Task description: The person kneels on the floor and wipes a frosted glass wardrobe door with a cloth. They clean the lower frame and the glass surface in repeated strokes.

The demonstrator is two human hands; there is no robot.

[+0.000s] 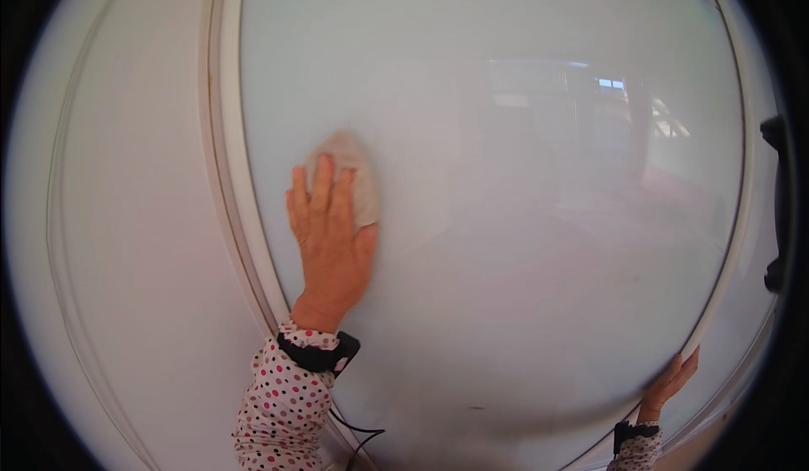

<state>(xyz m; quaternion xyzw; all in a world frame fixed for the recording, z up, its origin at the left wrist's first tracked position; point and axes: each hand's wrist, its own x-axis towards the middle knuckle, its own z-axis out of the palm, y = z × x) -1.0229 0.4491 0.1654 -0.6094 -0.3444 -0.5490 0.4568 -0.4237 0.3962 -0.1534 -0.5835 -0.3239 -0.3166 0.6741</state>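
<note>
My left hand [330, 237] lies flat on a beige cloth [363, 199], pressing it against a glossy pale panel [474, 269] near its left edge. The fingers are spread slightly over the cloth, and its tip shows above them. At the lower right, my right hand [669, 382] rests on the panel's light-coloured frame [714, 300], with its fingers pointing up along it. Both wrists carry black bands over dotted sleeves. The panel's surface mirrors a window and part of a room. A small dark mark [475, 408] shows low on the panel.
A light frame strip [234, 123] borders the panel on the left, beside a pale wall surface [145, 218]. A black cable [360, 432] hangs near my left forearm. A dark object [776, 205] stands at the far right edge.
</note>
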